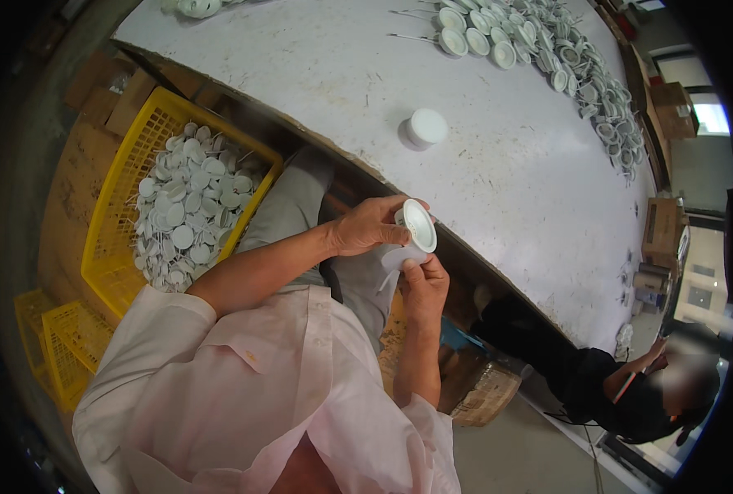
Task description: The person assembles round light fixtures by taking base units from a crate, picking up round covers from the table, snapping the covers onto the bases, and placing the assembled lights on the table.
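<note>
My left hand (362, 226) is closed around a white round housing (420, 227) with a flared rim, its hollow side tilted toward my right. Just below it, my right hand (426, 288) pinches a thin white disc (398, 257) between thumb and fingers. The disc's edge is close against the housing's lower rim; whether they touch I cannot tell. Both hands are over my lap, near the edge of the white table (325, 90). On that table, a short white stack of round discs (427, 128) stands beyond my hands.
A yellow basket (107, 210) full of white round pieces stands at my left, with more yellow baskets (74, 337) below it. Many similar white pieces (576, 70) with leads are heaped at the table's far right. Another person (605, 383) sits at the right, near a cardboard box (486, 391).
</note>
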Demonstrator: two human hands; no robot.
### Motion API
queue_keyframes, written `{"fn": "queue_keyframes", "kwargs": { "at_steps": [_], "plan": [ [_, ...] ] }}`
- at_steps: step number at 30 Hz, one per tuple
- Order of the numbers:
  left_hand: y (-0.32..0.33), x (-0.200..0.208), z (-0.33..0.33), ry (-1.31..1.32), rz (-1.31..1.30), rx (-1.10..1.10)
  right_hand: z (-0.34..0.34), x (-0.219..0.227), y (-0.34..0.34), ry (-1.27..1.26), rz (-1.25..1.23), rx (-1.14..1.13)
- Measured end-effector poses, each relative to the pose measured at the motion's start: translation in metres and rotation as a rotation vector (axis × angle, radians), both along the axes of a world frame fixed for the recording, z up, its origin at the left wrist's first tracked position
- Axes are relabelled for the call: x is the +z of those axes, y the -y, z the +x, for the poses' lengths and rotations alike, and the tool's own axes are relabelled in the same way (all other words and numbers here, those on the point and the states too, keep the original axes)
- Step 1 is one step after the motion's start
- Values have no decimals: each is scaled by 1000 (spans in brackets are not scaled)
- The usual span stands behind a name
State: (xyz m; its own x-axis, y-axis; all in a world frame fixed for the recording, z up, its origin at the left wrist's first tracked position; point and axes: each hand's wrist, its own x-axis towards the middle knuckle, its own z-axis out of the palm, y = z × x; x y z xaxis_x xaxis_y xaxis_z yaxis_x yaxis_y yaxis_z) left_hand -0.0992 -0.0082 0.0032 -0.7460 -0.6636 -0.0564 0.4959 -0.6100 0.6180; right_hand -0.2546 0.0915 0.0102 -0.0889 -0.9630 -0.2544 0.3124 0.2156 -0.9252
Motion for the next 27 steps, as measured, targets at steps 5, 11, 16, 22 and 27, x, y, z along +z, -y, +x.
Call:
{"fn": "queue_keyframes", "kwargs": {
  "at_steps": [5,11,16,22,27],
  "plan": [
    [-1,0,31,3,-52,163,15,23,3,-70,-74,-64],
    [-1,1,52,105,-185,218,13,33,19,-614,-276,-317],
    [-4,-6,58,146,-241,265,20,40,30,-1035,-562,-272],
    [-4,6,66,66,-162,137,34,41,36,-1441,-999,-97],
    [-5,9,68,101,-133,206,38,40,33,-1479,-1080,-162]
  ]
}}
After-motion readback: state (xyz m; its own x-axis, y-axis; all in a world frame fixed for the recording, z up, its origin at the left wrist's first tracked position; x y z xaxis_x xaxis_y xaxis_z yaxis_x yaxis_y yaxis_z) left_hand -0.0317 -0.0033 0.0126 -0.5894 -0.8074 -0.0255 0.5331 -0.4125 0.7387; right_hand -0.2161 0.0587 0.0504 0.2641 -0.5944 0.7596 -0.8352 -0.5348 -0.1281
